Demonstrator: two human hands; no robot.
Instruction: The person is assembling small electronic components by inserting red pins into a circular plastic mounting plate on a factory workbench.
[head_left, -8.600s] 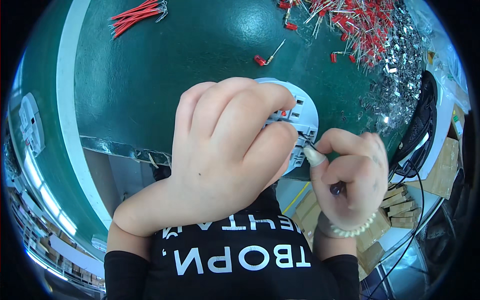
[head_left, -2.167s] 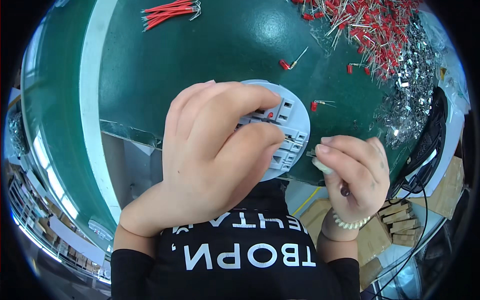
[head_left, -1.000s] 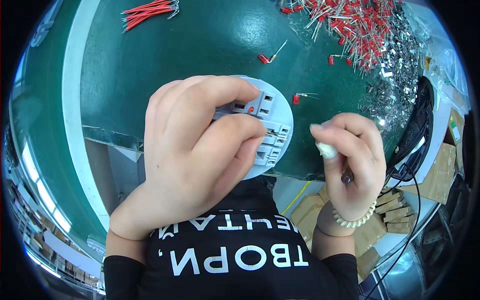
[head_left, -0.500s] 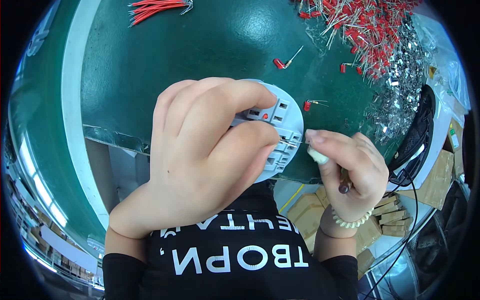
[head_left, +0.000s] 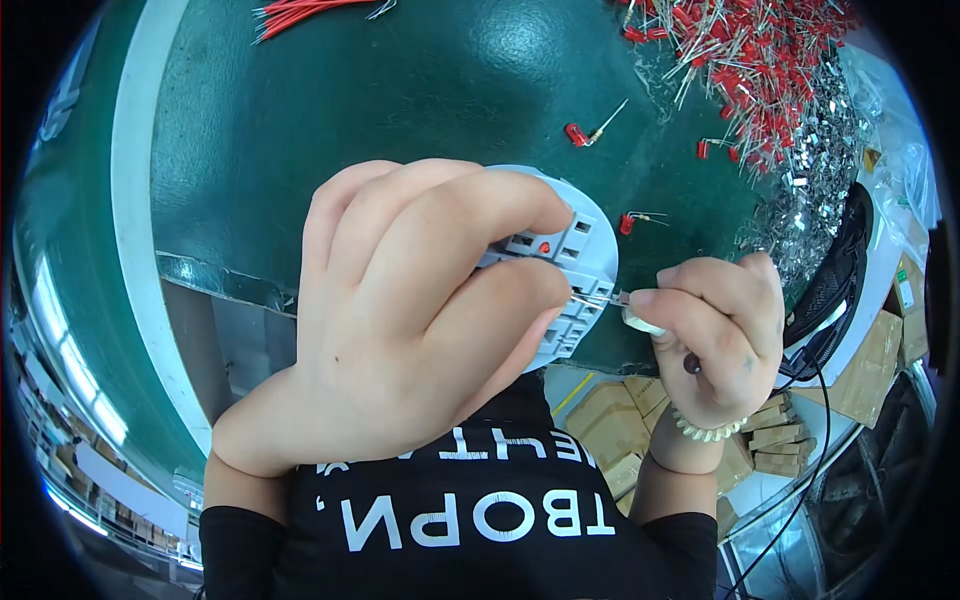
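My left hand point(head_left: 400, 300) is closed on a round, pale grey-blue plastic housing point(head_left: 597, 240) with square slots and ribs, and covers its left half. A small red LED tip point(head_left: 545, 247) shows in the housing beside my index finger. Thin metal leads point(head_left: 590, 297) stick out past my left thumb across the housing. Right of them, my right hand point(head_left: 722, 325) pinches a tiny metal piece point(head_left: 620, 299) at the housing's edge. White wrapping point(head_left: 640, 322) covers the thumb tip. A dark brown rod end point(head_left: 692, 363) pokes out between my curled right fingers; the rest is hidden.
Red LEDs with long leads point(head_left: 740, 70) are heaped at the far right, beside a pile of small shiny metal clips point(head_left: 805, 150). Loose LEDs point(head_left: 577, 135) lie on the green table point(head_left: 250, 150). Red wires point(head_left: 300, 15) lie far left. A black mesh item point(head_left: 835, 270) sits right.
My right fingertips have shifted slightly nearer to me, and the tiny metal piece now shows between them and the housing. My left hand keeps its hold. The whole view has shifted a little.
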